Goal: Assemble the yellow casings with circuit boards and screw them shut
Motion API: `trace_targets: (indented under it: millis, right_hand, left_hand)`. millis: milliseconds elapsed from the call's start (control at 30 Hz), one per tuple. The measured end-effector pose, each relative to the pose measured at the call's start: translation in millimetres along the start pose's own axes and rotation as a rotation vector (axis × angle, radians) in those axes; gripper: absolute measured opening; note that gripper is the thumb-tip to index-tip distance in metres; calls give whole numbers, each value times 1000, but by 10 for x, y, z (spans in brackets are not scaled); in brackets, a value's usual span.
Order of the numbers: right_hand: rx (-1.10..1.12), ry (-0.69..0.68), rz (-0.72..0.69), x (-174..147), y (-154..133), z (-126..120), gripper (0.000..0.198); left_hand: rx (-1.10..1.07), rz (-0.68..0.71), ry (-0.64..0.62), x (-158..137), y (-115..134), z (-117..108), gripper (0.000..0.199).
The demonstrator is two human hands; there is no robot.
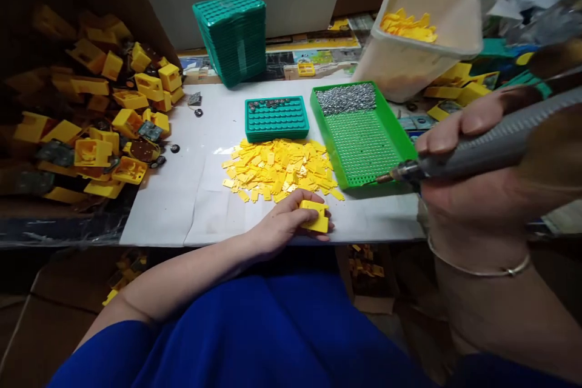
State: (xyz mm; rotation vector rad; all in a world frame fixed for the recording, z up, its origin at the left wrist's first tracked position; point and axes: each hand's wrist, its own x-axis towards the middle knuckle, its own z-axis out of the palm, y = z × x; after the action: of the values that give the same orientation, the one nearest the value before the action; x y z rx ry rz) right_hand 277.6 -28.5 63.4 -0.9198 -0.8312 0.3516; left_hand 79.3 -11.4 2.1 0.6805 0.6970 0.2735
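My left hand [286, 221] grips a small yellow plastic housing [316, 216] near the front edge of the white work surface, thumb on top. Raised at the right, my right hand [477, 176] is wrapped around a grey electric screwdriver [491, 142]. Its bit points left, over the near end of a green tray [404, 142]. Small silver screws [346, 100] fill the far end of that tray. Just beyond my left hand lies a heap of flat yellow plastic pieces [279, 170]. Behind the heap sits a teal ridged tray [277, 118] with small dark metal parts along its back.
Yellow housings with circuit boards [127, 133] are piled at the left. A taped stack of teal trays [234, 36] stands at the back. A whitish plastic bin [427, 54] at the back right holds yellow parts. Below the table edge is a cardboard box [375, 304].
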Motion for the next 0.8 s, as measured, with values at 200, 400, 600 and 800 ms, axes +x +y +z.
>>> trace_targets:
  millis: [200, 400, 600, 800]
  right_hand:
    - [106, -276, 235, -418, -95, 278, 43]
    - [26, -257, 292, -483, -56, 351, 46]
    - [94, -352, 215, -523, -30, 347, 34]
    - [159, -288, 358, -474, -36, 380, 40]
  left_hand:
    - [-21, 31, -2, 8, -15, -22, 25]
    - [-26, 40, -17, 6, -28, -25, 23]
    - [-19, 45, -11, 26, -48, -35, 22]
    - [-43, 46, -24, 51, -60, -27, 21]
